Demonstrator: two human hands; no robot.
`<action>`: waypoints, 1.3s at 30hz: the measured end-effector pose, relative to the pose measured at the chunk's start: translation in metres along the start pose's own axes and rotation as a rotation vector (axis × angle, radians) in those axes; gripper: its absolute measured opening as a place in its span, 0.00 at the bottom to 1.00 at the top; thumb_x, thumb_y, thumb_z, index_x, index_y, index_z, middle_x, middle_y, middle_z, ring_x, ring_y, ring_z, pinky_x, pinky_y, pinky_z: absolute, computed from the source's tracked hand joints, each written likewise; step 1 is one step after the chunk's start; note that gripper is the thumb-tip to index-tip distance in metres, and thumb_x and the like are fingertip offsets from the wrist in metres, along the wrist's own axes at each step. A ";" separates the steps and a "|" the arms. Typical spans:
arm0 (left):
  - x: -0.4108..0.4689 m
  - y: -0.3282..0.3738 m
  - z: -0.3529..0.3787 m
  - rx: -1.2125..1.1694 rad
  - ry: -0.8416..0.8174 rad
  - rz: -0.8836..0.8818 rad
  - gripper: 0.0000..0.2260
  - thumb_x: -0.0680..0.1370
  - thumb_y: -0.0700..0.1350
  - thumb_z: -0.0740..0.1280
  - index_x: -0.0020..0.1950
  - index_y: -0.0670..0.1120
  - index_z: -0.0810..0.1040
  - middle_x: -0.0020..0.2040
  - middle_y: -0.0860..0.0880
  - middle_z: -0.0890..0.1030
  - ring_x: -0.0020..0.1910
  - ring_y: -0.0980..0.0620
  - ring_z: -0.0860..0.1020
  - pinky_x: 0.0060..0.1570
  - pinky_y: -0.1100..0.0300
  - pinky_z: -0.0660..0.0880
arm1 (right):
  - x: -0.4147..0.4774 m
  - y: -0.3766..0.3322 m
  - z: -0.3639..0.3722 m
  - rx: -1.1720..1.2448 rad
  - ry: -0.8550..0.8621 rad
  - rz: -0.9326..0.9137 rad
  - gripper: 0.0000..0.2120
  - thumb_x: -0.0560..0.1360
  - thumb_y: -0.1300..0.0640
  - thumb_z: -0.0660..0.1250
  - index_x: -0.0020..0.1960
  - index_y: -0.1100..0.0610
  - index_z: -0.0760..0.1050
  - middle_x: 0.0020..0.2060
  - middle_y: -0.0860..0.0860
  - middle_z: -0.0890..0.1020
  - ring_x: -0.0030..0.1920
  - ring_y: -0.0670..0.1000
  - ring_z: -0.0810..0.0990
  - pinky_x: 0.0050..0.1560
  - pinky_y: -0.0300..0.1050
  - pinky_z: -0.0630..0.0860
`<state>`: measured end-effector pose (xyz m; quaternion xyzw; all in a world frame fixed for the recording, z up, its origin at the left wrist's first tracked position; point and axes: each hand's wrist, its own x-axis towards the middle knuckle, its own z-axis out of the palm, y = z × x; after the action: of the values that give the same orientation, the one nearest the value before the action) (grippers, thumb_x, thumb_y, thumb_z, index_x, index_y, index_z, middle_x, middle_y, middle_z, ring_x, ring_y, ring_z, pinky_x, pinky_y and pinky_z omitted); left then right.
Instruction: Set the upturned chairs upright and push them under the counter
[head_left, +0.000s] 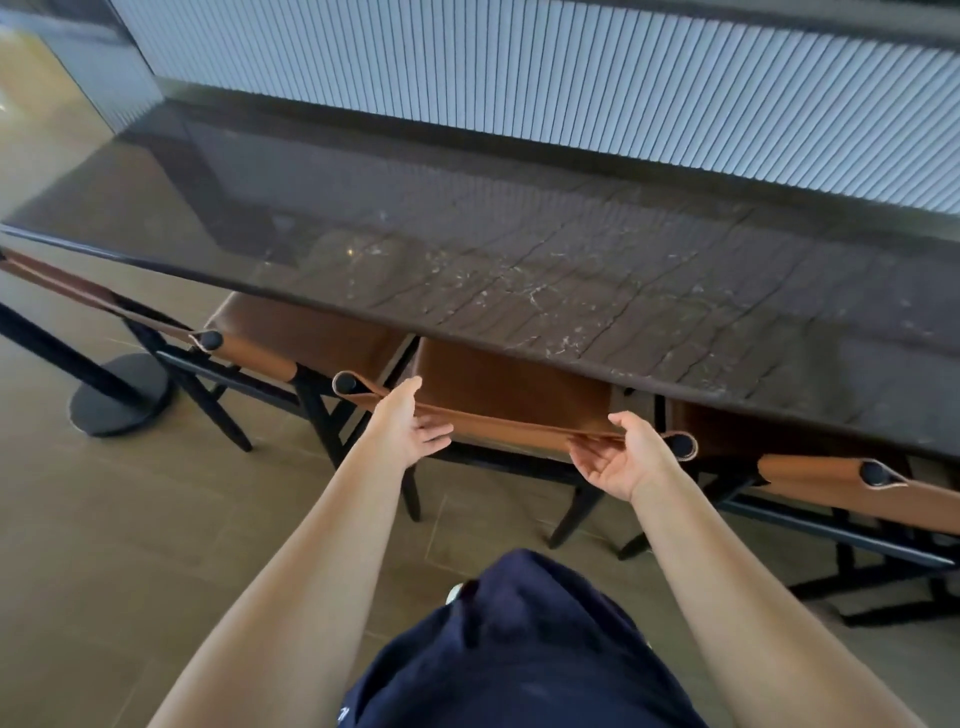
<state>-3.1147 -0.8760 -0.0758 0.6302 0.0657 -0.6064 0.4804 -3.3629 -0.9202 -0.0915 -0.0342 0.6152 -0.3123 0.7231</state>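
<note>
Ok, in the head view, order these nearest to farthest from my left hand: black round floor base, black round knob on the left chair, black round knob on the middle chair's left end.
Left hand outward:
1. Middle chair's left black round knob, just left.
2. Left chair's black round knob, further left.
3. Black round floor base, far left.

You have no text, label, brand or number here that can be read. The one candidate is a small pale mark on the dark blue garment (519, 665) at 6 o'clock, on its lower left edge by the frame's bottom. It is cut off and too small to make out.
</note>
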 end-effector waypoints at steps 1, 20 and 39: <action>0.004 0.002 -0.003 0.005 0.002 -0.011 0.26 0.82 0.49 0.62 0.77 0.46 0.58 0.68 0.35 0.70 0.62 0.36 0.75 0.64 0.40 0.71 | 0.003 0.002 0.001 0.004 0.022 0.000 0.10 0.80 0.55 0.60 0.55 0.62 0.72 0.53 0.63 0.81 0.48 0.60 0.81 0.44 0.55 0.76; 0.040 0.018 -0.017 0.016 -0.016 -0.045 0.05 0.80 0.31 0.57 0.47 0.37 0.70 0.45 0.37 0.76 0.48 0.37 0.77 0.49 0.42 0.77 | 0.024 0.011 0.000 0.232 0.169 -0.156 0.14 0.78 0.74 0.53 0.60 0.63 0.67 0.53 0.64 0.74 0.53 0.67 0.76 0.43 0.64 0.80; 0.054 0.021 0.020 -0.009 -0.048 -0.009 0.16 0.77 0.29 0.59 0.64 0.38 0.70 0.59 0.36 0.75 0.53 0.34 0.77 0.46 0.41 0.80 | 0.025 -0.011 -0.020 0.273 0.158 -0.195 0.15 0.79 0.74 0.55 0.63 0.65 0.66 0.57 0.66 0.74 0.61 0.67 0.75 0.49 0.64 0.78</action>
<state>-3.1005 -0.9276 -0.1056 0.6131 0.0597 -0.6232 0.4818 -3.3840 -0.9347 -0.1130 0.0292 0.6157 -0.4632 0.6368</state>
